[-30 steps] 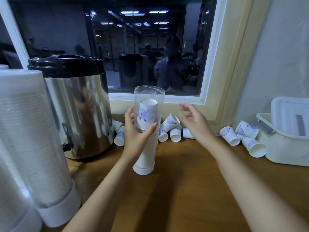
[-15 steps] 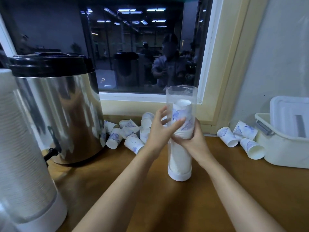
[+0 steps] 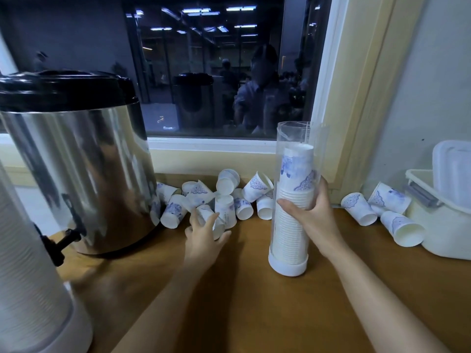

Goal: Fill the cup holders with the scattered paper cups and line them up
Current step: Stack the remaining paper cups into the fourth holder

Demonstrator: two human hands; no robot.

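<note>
Fingers (image 3: 195,218) of left hand (image 3: 204,240) just left the holder (image 3: 286,238), now curled round a cup (image 3: 213,220) in the pile (image 3: 229,194) at its 9 o'clock. Right hand (image 3: 313,215) grips holder on counter (image 3: 254,301). Next cup prob going in.

Urn (image 3: 76,159) crowds left, bin (image 3: 443,225) right — counter (image 3: 242,301) between open

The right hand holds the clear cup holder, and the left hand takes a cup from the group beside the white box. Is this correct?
In the head view the left hand takes a cup from the pile beside the metal urn, not the white box. The right hand does hold the cup holder.
</note>
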